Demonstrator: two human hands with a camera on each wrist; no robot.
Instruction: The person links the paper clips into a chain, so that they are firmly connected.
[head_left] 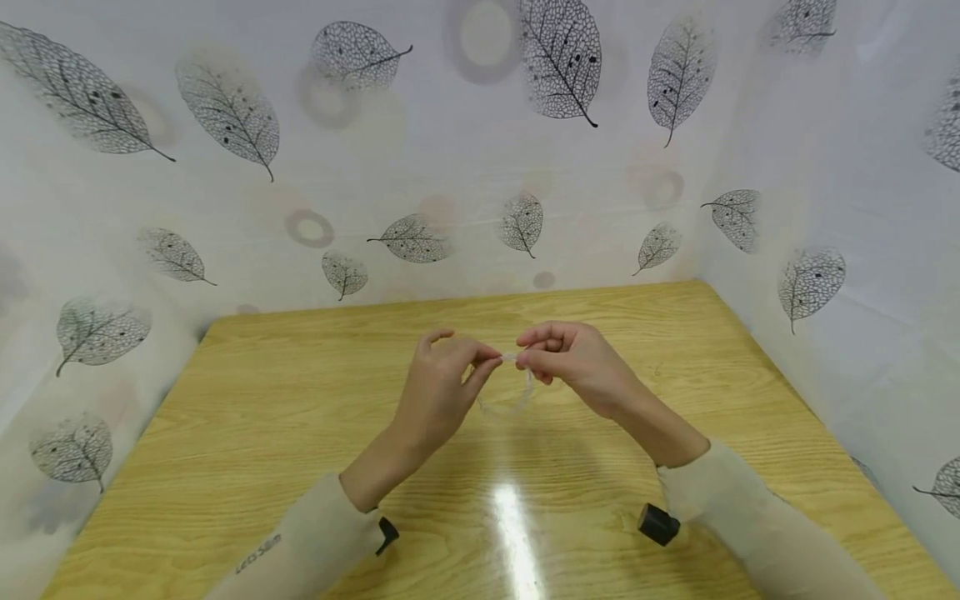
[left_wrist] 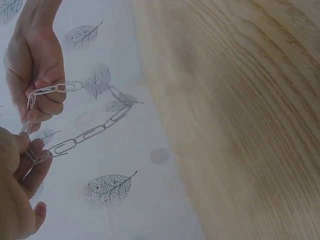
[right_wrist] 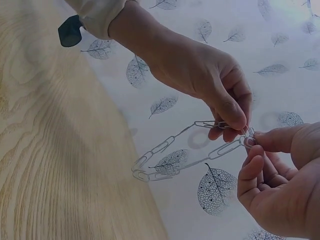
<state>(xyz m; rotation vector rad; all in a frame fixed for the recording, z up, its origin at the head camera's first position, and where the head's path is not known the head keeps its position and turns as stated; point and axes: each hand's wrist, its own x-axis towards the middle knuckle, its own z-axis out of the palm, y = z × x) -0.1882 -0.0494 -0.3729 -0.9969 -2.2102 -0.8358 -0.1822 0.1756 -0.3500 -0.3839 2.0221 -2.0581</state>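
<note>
A chain of linked silver paper clips point(left_wrist: 92, 133) hangs in a loop between both hands; in the head view it is a faint, pale ring point(head_left: 529, 387) above the table. My left hand point(head_left: 438, 387) pinches the chain with thumb and index finger on its left side. From the other side, my right hand point(head_left: 588, 367) pinches it close by, thumb against fingers. The right wrist view has the fingertips of both hands almost meeting at one clip, with the linked clips point(right_wrist: 161, 146) drooping away. Fingertips partly cover the clips they hold.
Below the hands is a wood-grain table point(head_left: 300, 367) with a bright light reflection near the front. A white leaf-patterned sheet point(head_left: 450, 167) rises behind it and along both sides. Dark devices point(head_left: 659, 524) sit at the sleeve cuffs.
</note>
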